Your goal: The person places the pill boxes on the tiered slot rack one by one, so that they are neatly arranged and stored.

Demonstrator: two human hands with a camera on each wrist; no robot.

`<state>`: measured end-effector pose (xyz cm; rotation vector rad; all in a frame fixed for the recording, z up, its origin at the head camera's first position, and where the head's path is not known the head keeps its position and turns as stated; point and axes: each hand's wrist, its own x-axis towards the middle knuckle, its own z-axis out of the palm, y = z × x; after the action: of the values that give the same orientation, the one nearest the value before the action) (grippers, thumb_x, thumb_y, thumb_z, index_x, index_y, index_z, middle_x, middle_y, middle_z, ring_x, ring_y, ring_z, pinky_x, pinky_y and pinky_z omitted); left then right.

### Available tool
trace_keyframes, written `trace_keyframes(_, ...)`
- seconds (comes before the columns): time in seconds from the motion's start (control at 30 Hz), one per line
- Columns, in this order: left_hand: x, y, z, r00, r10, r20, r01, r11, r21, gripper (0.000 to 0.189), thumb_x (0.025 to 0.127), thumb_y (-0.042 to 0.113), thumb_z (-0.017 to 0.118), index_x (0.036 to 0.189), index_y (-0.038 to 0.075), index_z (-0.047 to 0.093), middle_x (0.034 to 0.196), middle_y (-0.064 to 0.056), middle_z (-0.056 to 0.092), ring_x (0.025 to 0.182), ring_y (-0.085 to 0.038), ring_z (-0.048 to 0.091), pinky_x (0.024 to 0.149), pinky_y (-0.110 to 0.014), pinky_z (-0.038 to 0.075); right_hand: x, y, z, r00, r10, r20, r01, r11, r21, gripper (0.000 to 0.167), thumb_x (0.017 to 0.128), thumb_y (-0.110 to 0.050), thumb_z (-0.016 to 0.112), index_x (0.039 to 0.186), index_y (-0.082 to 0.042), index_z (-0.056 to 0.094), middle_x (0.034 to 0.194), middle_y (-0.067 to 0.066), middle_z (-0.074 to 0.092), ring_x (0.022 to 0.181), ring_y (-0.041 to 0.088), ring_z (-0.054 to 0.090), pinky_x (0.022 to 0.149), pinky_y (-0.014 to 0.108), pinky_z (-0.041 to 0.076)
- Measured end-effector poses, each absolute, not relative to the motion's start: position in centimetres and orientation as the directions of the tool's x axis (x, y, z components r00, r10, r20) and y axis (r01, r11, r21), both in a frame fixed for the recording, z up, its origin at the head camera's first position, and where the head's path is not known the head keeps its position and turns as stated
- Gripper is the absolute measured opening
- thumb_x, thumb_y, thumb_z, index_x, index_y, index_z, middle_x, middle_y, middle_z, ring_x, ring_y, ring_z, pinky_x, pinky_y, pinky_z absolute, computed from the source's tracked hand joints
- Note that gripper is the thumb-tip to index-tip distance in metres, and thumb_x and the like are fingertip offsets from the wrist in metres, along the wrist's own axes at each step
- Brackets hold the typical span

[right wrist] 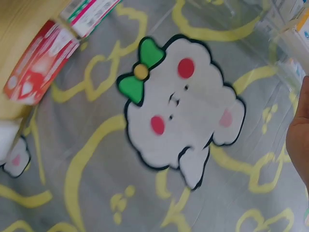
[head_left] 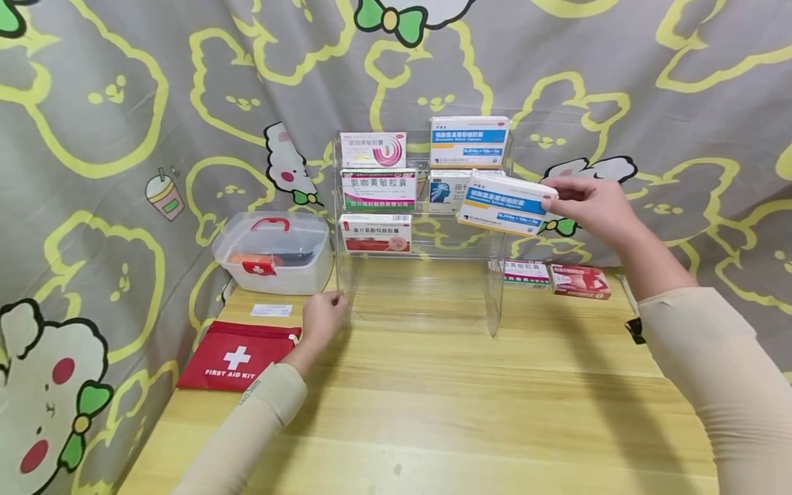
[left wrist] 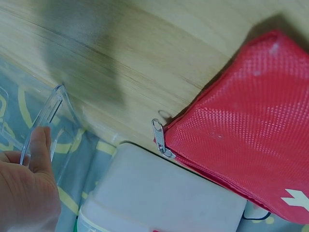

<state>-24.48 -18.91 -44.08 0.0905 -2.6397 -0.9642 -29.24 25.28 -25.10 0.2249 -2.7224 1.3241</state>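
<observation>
My right hand [head_left: 584, 210] pinches a blue, white and yellow medicine box [head_left: 509, 204] by its right end. The box is held slightly tilted in front of the clear display rack [head_left: 427, 289], overlapping a white-and-blue box [head_left: 447, 190] on its middle tier. A matching blue and white box [head_left: 470, 142] stands on the top tier. Down at the rack's lower left side, my left hand [head_left: 324, 320] grips the edge of its clear side panel, with thumb and fingers on either side in the left wrist view. Several other medicine boxes [head_left: 379, 190] fill the rack's left column.
A red first aid pouch [head_left: 213, 354] and a small white packet [head_left: 271, 310] lie at left, before a translucent lidded box [head_left: 291, 275]. Right of the rack, a pink-and-green medicine box [head_left: 524, 273] and a red box [head_left: 579, 282] lie by the patterned curtain [head_left: 699, 110].
</observation>
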Motion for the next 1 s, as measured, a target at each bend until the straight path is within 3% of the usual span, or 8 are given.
trace_keyframes(0.13,-24.7,-18.8,-44.1,-0.943,-0.164,0.290,0.061,0.770,0.635,0.017,0.081,0.010,0.059,0.070,0.007,0.071,0.067,-0.007,0.067,0.060,-0.022,0.049,0.057,-0.032,0.040,-30.1,23.4,-25.3,-0.979,-0.114,0.172,-0.206,0.588,-0.782,0.051,0.082,-0.038,0.070,0.126,-0.013,0.061,0.098,-0.010,0.065,0.086,0.007,0.057,0.064,0.015,0.047)
trace_keyframes(0.27,-24.7,-18.8,-44.3,-0.946,-0.167,0.277,0.049,0.774,0.632,0.017,0.082,0.011,0.059,0.076,0.007,0.074,0.070,-0.007,0.068,0.061,-0.021,0.049,0.059,-0.032,0.042,-30.8,21.9,-25.5,-0.973,-0.142,0.184,-0.232,0.599,-0.766,0.047,0.083,-0.037,0.068,0.124,-0.012,0.062,0.099,-0.005,0.067,0.087,0.007,0.059,0.065,0.018,0.047)
trace_keyframes(0.4,-24.7,-18.8,-44.4,-0.943,-0.171,0.284,0.049,0.776,0.629,0.017,0.082,0.011,0.059,0.080,0.006,0.075,0.073,-0.007,0.069,0.061,-0.021,0.049,0.059,-0.033,0.043,-31.5,20.5,-25.5,-0.965,-0.168,0.203,-0.263,0.611,-0.746,0.046,0.084,-0.036,0.068,0.124,-0.013,0.062,0.102,-0.001,0.068,0.088,0.007,0.059,0.075,0.022,0.044)
trace_keyframes(0.5,-24.7,-18.8,-44.4,-0.942,-0.175,0.287,0.049,0.774,0.632,0.017,0.081,0.011,0.059,0.081,0.006,0.075,0.074,-0.008,0.070,0.061,-0.021,0.050,0.059,-0.034,0.044,-31.9,19.6,-25.9,-0.958,-0.188,0.214,-0.285,0.607,-0.742,0.045,0.085,-0.034,0.068,0.124,-0.013,0.062,0.107,0.004,0.065,0.092,0.008,0.059,0.077,0.018,0.046)
trace_keyframes(0.53,-24.7,-18.8,-44.4,-0.942,-0.177,0.284,0.046,0.773,0.633,0.017,0.081,0.011,0.059,0.082,0.006,0.075,0.075,-0.008,0.070,0.061,-0.021,0.050,0.060,-0.035,0.045,-32.0,19.3,-26.1,-0.955,-0.196,0.221,-0.295,0.610,-0.735,0.044,0.085,-0.032,0.068,0.124,-0.013,0.062,0.110,0.005,0.064,0.094,0.009,0.059,0.070,0.017,0.049)
trace_keyframes(0.63,-24.6,-18.9,-44.4,-0.943,-0.184,0.276,0.036,0.769,0.638,0.018,0.081,0.011,0.059,0.085,0.006,0.076,0.077,-0.008,0.071,0.062,-0.021,0.052,0.062,-0.036,0.047,-32.1,18.5,-27.0,-0.947,-0.221,0.234,-0.322,0.616,-0.719,0.039,0.086,-0.025,0.068,0.123,-0.012,0.063,0.116,0.009,0.062,0.099,0.015,0.059,0.071,0.017,0.051)
trace_keyframes(0.83,-24.6,-19.0,-44.3,-0.944,-0.187,0.272,0.029,0.773,0.633,0.016,0.081,0.011,0.059,0.077,0.008,0.074,0.070,-0.007,0.069,0.060,-0.020,0.049,0.058,-0.033,0.043,-32.0,17.2,-28.1,-0.925,-0.261,0.275,-0.379,0.677,-0.631,0.036,0.088,-0.014,0.065,0.123,-0.010,0.063,0.123,0.011,0.059,0.106,0.026,0.058,0.082,0.038,0.053)
trace_keyframes(1.0,-24.6,-19.0,-44.1,-0.947,-0.195,0.254,0.015,0.765,0.644,0.017,0.082,0.012,0.058,0.077,0.007,0.074,0.069,-0.006,0.068,0.061,-0.020,0.049,0.058,-0.031,0.041,-31.9,16.8,-28.2,-0.897,-0.299,0.324,-0.431,0.750,-0.502,0.033,0.086,-0.010,0.064,0.119,-0.005,0.064,0.117,0.014,0.062,0.102,0.028,0.061,0.083,0.042,0.053)
